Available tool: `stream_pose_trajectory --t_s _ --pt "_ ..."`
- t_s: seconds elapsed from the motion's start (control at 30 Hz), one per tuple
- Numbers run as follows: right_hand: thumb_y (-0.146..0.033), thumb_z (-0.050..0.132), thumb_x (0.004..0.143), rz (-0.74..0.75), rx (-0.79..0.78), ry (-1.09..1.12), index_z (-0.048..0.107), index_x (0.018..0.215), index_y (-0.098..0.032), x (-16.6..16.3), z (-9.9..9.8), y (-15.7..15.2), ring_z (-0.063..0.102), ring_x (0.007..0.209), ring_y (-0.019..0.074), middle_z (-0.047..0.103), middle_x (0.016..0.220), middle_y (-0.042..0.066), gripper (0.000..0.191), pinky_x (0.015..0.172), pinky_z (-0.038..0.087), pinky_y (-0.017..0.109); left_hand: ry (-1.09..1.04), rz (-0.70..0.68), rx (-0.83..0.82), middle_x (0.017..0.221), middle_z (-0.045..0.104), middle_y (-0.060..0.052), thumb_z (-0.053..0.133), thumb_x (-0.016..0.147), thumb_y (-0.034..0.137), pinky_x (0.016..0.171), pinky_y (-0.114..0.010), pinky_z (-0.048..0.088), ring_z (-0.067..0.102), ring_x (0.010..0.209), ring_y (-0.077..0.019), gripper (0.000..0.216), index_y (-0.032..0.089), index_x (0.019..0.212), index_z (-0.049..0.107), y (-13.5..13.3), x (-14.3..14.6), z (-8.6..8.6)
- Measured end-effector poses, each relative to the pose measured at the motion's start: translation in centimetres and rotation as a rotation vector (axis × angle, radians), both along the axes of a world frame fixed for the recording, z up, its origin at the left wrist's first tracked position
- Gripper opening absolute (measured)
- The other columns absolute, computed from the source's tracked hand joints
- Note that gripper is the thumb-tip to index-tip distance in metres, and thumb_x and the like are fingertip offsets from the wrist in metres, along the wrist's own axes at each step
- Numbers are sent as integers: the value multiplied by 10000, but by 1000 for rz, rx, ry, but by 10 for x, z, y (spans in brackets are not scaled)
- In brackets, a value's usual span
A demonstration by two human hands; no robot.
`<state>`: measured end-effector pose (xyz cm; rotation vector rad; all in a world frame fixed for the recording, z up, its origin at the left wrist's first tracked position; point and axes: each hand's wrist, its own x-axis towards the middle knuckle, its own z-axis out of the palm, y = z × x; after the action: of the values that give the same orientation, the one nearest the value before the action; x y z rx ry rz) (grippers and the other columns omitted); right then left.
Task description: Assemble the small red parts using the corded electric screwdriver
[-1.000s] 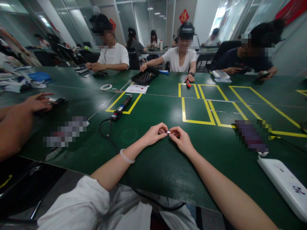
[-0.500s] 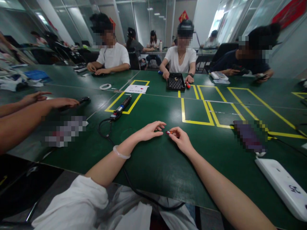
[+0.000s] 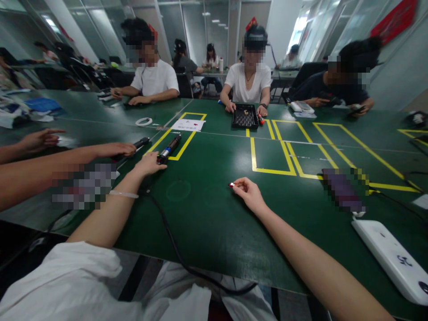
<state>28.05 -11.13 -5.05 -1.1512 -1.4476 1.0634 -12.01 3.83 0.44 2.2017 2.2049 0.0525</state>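
My left hand (image 3: 150, 164) is at the rear, cabled end of a black and silver cylindrical tool (image 3: 169, 149) with a blue band, which lies on the green table (image 3: 207, 227). Its thumb and forefinger are spread around that end; the other fingers are mostly hidden, and the tool still lies on the table. Over the middle of the table, my right hand (image 3: 249, 194) pinches a small red and white piece (image 3: 231, 184) between thumb and fingertips. The piece is too small to name more exactly.
A black cable (image 3: 167, 232) runs from the tool's side to my lap. A neighbour's hand (image 3: 122, 150) holds a dark tool close on the left. Yellow tape (image 3: 274, 170) marks the table; a black tray (image 3: 245, 118) lies across it. A white power bank-like box (image 3: 389, 263) stands right.
My left hand has moved left, from beside my right hand to the cylindrical tool. My right hand still holds the small piece in nearly the same place. The neighbour's hand has shifted right.
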Motion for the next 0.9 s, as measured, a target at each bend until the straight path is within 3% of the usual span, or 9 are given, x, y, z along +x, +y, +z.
stream_pose_trajectory --t_s 0.13,0.37,0.6,0.9 --pt "-418 704 753 -1 -57 59 598 880 -174 4 1 7 583 616 130 624 755 14 295 588 464 266 -51 -123 -69 1274 554 -179 636 713 492 981 -353 404 521 1165 -304 722 77 1288 500 6 -16 -5" --pt "-439 720 724 47 -122 73 585 872 -170 11 -1 15 583 602 121 613 739 6 335 569 461 251 63 -166 -70 1287 530 -162 621 716 515 954 -330 430 515 1186 -301 721 118 1307 511 6 -8 -2" --pt "-405 675 784 6 -15 5 601 900 -177 7 -7 10 574 644 135 614 768 18 267 596 463 266 115 -34 -63 1208 535 -153 577 745 591 796 -346 484 612 983 -296 677 170 1273 530 -18 48 4" --pt "-371 653 810 62 32 -48 622 945 -181 8 -2 5 563 683 144 632 808 22 235 628 454 271 30 -200 20 1153 524 -113 557 767 541 731 -332 501 609 968 -272 586 181 1229 522 -74 136 4"
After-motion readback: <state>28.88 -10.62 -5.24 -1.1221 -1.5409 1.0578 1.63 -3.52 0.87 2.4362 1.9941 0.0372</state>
